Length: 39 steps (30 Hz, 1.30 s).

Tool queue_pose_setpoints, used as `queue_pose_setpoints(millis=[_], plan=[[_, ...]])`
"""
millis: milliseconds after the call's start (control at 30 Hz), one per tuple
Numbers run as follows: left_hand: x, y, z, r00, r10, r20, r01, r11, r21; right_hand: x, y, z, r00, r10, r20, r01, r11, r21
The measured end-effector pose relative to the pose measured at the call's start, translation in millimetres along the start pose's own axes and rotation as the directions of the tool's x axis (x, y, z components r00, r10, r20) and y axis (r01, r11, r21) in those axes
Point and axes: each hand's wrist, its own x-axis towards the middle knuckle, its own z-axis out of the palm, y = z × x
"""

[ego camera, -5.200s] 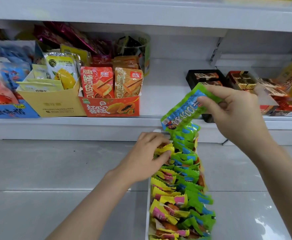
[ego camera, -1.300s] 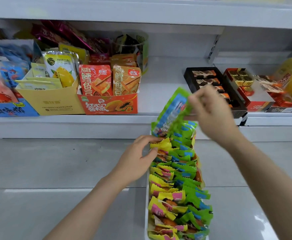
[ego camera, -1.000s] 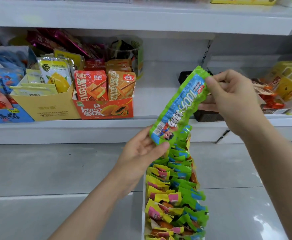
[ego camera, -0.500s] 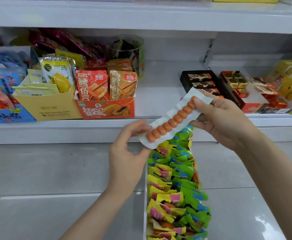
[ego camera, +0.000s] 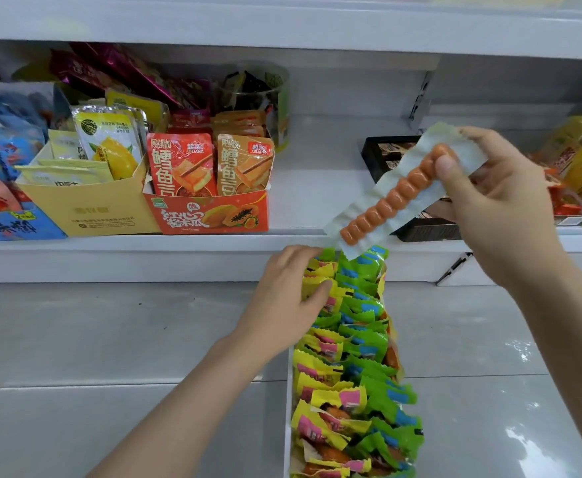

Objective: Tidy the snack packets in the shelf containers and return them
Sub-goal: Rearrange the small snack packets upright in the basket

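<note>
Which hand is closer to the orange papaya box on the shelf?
Left. The left hand rests on packets in the tray, just below and right of the orange papaya box. The right hand holds a sausage packet farther right.

Two hands (ego camera: 282, 298), one long container (ego camera: 287, 408), one held packet (ego camera: 400, 194).

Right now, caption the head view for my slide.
Right hand holds a sausage-stick packet back side up over the white tray while left hand steadies yellow packets.

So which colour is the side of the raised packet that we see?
Whitish, with an orange beaded strip on the packet, in the head view.
</note>
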Motion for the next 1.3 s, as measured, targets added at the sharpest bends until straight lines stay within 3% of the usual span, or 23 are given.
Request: queue_pose_setpoints(millis=[200, 400, 533, 600, 733, 867, 967, 1067, 1133, 1167, 1233, 1300], plan=[[1, -9, 3, 0.997, -0.048, 0.056, 0.034, 0.973, 0.226, -5, 6, 12, 0.997, -0.034, 0.063, 0.038, 0.997, -0.062], [-18, -17, 4, 0.990, 0.005, 0.140, -0.021, 0.994, 0.110, -8, 6, 17, 0.993, -0.072, 0.092, 0.093, 0.962, -0.255], [-21, -18, 5, 0.993, 0.004, 0.119, -0.014, 0.997, 0.081, -12, 3, 21, 0.969, -0.193, 0.155, 0.247, 0.786, -0.567], [-18, -17, 5, 0.992, 0.003, 0.126, -0.013, 0.996, 0.083, -10, -3, 22, 0.960, -0.172, 0.219, 0.277, 0.679, -0.680], [-17, -18, 8, 0.990, -0.001, 0.140, -0.011, 0.996, 0.083, -1, -12, 17, 0.971, 0.052, 0.235, 0.151, 0.630, -0.762], [-20, -17, 13, 0.989, 0.006, 0.149, -0.013, 0.999, 0.041, 4, -15, 11, 0.961, 0.150, 0.231, 0.059, 0.707, -0.705], [-20, -19, 15, 0.986, -0.002, 0.165, 0.001, 1.000, 0.007, 12, -13, 6, 0.944, 0.264, 0.197, -0.095, 0.791, -0.604], [-18, -21, 17, 0.984, -0.016, 0.175, 0.020, 1.000, -0.018, 23, -12, -1, 0.843, 0.503, 0.192, -0.424, 0.840, -0.340], [-17, -22, 18, 0.984, -0.032, 0.176, 0.040, 0.998, -0.043, 30, -15, -11, 0.728, 0.588, 0.353, -0.516, 0.808, -0.284], [-17, -22, 18, 0.984, -0.037, 0.172, 0.048, 0.997, -0.059, 33, -16, -16, 0.696, 0.577, 0.427, -0.477, 0.816, -0.326], [-18, -22, 20, 0.987, -0.033, 0.158, 0.045, 0.996, -0.072, 34, -20, -20, 0.698, 0.508, 0.505, -0.308, 0.849, -0.429], [-19, -21, 20, 0.989, -0.032, 0.142, 0.042, 0.997, -0.068, 36, -19, -21, 0.800, 0.339, 0.494, 0.006, 0.820, -0.573]])
